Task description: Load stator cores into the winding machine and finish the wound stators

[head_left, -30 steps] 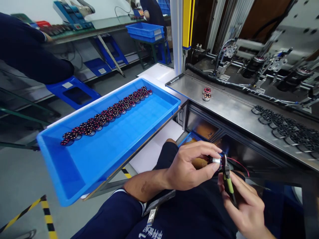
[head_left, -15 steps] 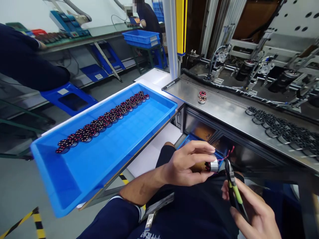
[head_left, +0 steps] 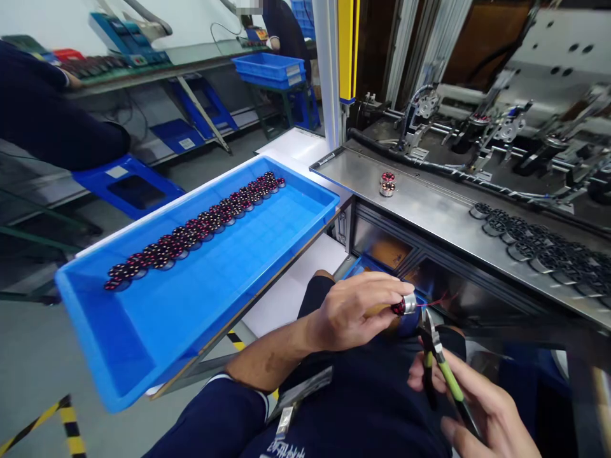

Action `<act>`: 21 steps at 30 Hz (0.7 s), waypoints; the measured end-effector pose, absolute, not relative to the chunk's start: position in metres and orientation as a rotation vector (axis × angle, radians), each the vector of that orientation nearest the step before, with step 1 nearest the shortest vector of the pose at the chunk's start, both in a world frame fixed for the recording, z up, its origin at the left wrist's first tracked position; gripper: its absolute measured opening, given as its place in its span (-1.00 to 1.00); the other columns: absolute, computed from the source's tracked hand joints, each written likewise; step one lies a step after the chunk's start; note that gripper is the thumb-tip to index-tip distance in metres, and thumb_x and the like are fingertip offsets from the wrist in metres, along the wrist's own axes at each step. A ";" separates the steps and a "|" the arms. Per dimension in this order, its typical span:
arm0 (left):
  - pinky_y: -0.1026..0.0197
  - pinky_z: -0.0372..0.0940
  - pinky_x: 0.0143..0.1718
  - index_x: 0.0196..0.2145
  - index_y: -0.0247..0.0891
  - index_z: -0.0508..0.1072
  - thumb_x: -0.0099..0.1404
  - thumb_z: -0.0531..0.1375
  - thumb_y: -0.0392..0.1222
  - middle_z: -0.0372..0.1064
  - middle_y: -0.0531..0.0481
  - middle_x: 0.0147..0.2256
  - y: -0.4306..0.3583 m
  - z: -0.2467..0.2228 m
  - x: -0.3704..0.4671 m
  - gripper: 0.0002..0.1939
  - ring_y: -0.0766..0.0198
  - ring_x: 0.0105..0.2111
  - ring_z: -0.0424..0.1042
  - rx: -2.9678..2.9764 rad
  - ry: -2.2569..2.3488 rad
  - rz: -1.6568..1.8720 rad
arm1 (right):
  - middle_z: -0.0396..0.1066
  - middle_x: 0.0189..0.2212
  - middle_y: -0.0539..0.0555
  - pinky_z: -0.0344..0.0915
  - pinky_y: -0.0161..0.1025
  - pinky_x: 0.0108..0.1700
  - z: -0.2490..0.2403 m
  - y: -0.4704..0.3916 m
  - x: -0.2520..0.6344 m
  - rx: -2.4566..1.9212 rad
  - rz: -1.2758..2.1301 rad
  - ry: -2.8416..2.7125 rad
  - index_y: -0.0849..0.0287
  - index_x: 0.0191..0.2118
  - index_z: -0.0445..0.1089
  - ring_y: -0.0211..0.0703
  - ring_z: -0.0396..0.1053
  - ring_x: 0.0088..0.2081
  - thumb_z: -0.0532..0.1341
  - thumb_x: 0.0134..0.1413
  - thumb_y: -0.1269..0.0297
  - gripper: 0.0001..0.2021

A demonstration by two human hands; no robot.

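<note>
Between the fingertips of my left hand [head_left: 356,312] is a small motor stator [head_left: 405,305] with a silver ring and dark red windings. Thin red wires [head_left: 436,301] stick out from its right side. My right hand [head_left: 482,394] grips a pair of cutting pliers [head_left: 443,359] with black and yellow-green handles. The pliers' jaws are parted and sit just below the wires, close to the stator. Whether the jaws touch a wire I cannot tell.
A blue tray [head_left: 229,280] at left holds rows of wound stators [head_left: 191,234]. On the metal bench [head_left: 429,216] stand two stacked red-wound stators [head_left: 387,184] and many dark ones [head_left: 544,245]. Machinery [head_left: 482,127] fills the back right. Two other people sit or stand beyond.
My left hand has tilted the stator up slightly. The pliers have moved left and closer to the stator, their handles and jaws spreading wider. The wires now point more level to the right.
</note>
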State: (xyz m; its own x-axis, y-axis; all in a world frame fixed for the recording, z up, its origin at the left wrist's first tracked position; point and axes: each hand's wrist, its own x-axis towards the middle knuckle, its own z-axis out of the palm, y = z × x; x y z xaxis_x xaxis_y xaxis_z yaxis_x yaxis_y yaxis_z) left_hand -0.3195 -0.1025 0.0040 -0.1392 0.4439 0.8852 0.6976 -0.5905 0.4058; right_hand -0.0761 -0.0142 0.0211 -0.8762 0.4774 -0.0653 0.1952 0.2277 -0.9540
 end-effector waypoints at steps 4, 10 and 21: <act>0.05 0.54 -0.05 0.02 -0.36 0.33 0.12 0.32 -0.57 0.60 -0.34 -0.15 -0.105 0.005 -0.318 -0.48 0.09 -0.09 0.59 -1.917 -1.303 -1.826 | 0.57 -0.08 0.19 0.49 -0.13 0.04 0.023 -0.015 -0.077 -0.621 1.782 -2.211 0.05 0.24 0.37 0.03 0.57 -0.09 0.26 0.08 0.44 -0.44; 0.06 0.52 -0.03 0.04 -0.31 0.32 0.17 0.28 -0.55 0.59 -0.29 -0.10 -0.108 0.007 -0.318 -0.49 0.12 -0.05 0.57 -1.941 -1.333 -1.878 | 0.57 -0.17 0.18 0.52 -0.18 -0.08 0.025 -0.016 -0.083 -0.563 1.823 -2.164 0.05 0.23 0.38 -0.05 0.57 -0.22 0.27 0.09 0.44 -0.44; 0.12 0.53 -0.07 0.07 -0.31 0.34 0.14 0.28 -0.57 0.59 -0.27 -0.11 -0.112 0.005 -0.319 -0.45 0.15 -0.06 0.55 -1.890 -1.389 -1.882 | 0.54 -0.31 0.14 0.51 -0.31 -0.27 0.024 -0.018 -0.090 -0.583 1.761 -2.191 0.10 0.19 0.42 -0.17 0.51 -0.38 0.29 0.10 0.41 -0.50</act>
